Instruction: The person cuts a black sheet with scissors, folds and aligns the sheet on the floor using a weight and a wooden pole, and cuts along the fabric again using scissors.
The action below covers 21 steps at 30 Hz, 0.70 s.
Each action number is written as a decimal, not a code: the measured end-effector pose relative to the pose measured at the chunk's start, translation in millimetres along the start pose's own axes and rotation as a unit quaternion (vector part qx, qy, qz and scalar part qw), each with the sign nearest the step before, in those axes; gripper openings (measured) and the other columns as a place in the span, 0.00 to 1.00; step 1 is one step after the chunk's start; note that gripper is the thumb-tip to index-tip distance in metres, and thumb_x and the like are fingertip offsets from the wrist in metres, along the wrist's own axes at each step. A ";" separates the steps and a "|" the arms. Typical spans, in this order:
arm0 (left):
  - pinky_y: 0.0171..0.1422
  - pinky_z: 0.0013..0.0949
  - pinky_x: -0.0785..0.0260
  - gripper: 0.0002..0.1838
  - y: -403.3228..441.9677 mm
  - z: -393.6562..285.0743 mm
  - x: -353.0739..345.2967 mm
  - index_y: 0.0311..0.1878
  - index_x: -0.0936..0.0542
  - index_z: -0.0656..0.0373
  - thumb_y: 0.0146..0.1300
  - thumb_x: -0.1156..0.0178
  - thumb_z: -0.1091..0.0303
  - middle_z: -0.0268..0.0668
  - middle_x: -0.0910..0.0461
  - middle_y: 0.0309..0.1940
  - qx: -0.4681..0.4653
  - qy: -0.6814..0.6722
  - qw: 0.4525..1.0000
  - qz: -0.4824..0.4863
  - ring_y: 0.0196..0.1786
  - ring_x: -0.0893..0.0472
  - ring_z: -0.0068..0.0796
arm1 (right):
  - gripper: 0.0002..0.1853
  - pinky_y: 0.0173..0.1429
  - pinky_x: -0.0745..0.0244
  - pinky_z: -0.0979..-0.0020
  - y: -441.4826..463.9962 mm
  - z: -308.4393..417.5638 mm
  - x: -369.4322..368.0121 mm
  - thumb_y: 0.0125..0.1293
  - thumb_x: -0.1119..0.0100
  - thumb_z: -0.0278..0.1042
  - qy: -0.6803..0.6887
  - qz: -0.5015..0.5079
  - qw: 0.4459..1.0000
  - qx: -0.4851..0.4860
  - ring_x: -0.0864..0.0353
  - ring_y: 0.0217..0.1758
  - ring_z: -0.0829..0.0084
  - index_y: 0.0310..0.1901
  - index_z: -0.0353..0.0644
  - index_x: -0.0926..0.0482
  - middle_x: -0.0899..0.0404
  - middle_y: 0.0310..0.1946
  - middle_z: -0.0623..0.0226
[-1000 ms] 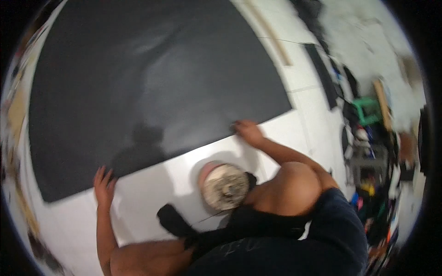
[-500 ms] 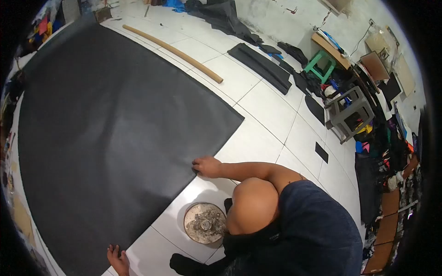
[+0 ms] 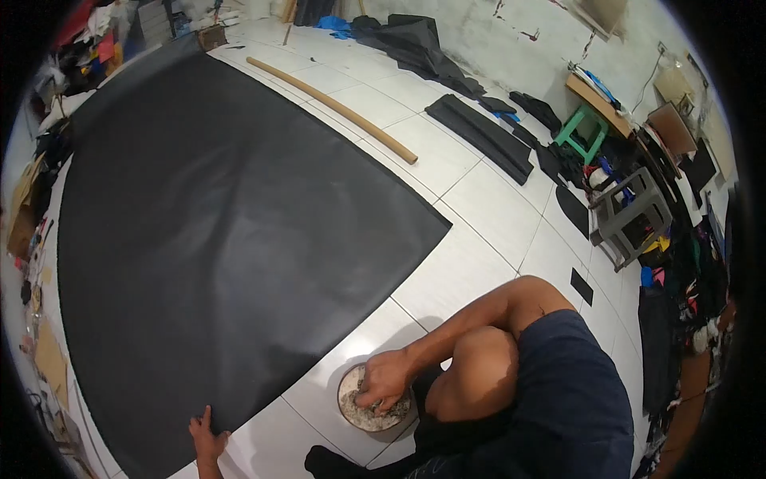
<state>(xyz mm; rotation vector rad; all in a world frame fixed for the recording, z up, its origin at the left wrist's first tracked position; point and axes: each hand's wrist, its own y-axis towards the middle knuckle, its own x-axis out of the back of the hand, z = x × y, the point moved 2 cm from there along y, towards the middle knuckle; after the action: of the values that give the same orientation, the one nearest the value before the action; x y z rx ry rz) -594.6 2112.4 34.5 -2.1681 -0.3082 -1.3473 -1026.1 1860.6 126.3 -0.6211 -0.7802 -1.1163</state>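
A large black sheet (image 3: 239, 239), smooth like leatherette, lies spread over the tiled floor. On its near edge my left hand (image 3: 209, 437) rests open, index finger stretched out and thumb apart. My right hand (image 3: 384, 378) reaches down onto a round disc (image 3: 348, 389) with a pale, rough, crusted face and a darker rim. Its fingers are curled around the disc's middle and hide the hub there. The disc sits on the white tiles beside the sheet's edge, close to my bent knee (image 3: 483, 371).
A long cardboard tube (image 3: 335, 108) lies past the sheet's far edge. Beyond are a folded black piece (image 3: 479, 137), a green stool (image 3: 582, 134) and a grey stool (image 3: 634, 215). Cluttered materials line the right side, and a black offcut (image 3: 582, 286) lies on the tiles.
My right hand has left the sheet's edge and come down onto the round disc. My left hand stays at the sheet, its index finger now extended. The view has shifted slightly.
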 end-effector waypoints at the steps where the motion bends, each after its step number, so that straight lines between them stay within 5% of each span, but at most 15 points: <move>1: 0.63 0.49 0.39 0.51 1.3 5.8 -3.6 0.69 0.33 0.54 0.35 0.22 0.68 0.47 0.36 0.50 -0.001 0.006 1.000 -0.002 0.55 0.34 0.51 | 0.24 0.32 0.27 0.52 -2.5 -2.1 -4.9 0.56 0.38 0.59 0.017 -0.026 0.999 -0.034 0.19 0.29 0.51 0.40 0.45 0.29 0.21 0.22 0.59; 5: 0.63 0.48 0.38 0.53 1.1 12.2 -8.9 0.70 0.33 0.50 0.33 0.21 0.67 0.46 0.36 0.51 -0.015 0.019 1.000 -0.019 0.55 0.35 0.50 | 0.16 0.24 0.30 0.57 -10.4 -2.7 28.7 0.62 0.41 0.51 -0.003 -0.128 0.983 -0.131 0.23 0.20 0.53 0.34 0.46 0.28 0.28 0.13 0.60; 11: 0.63 0.47 0.37 0.54 1.7 1.7 -3.0 0.70 0.32 0.46 0.33 0.20 0.67 0.45 0.35 0.51 0.014 0.005 1.000 0.000 0.55 0.34 0.50 | 0.17 0.20 0.32 0.62 -5.3 -27.0 83.7 0.61 0.38 0.52 -0.088 -0.315 0.924 -0.197 0.25 0.16 0.59 0.29 0.47 0.28 0.29 0.12 0.62; 18: 0.65 0.47 0.37 0.50 0.4 -17.0 10.8 0.69 0.30 0.46 0.36 0.20 0.65 0.45 0.34 0.52 0.043 0.027 0.999 0.017 0.56 0.34 0.47 | 0.18 0.21 0.30 0.60 15.4 -88.8 108.2 0.58 0.35 0.52 -0.128 -0.360 0.888 -0.255 0.23 0.17 0.59 0.26 0.46 0.27 0.27 0.13 0.63; 21: 0.65 0.47 0.37 0.52 3.0 -12.1 4.7 0.70 0.32 0.45 0.36 0.20 0.64 0.45 0.34 0.51 0.033 0.019 0.999 0.014 0.56 0.34 0.47 | 0.20 0.29 0.26 0.56 21.3 -112.2 107.8 0.61 0.40 0.55 -0.085 -0.324 0.894 -0.297 0.20 0.23 0.56 0.34 0.43 0.24 0.22 0.19 0.58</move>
<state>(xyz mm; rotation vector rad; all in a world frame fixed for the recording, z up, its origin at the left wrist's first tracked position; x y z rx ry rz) -600.1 2102.7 41.7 -2.0827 -0.3031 -1.3421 -954.6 1722.2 146.1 -1.0188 -0.8178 -1.9755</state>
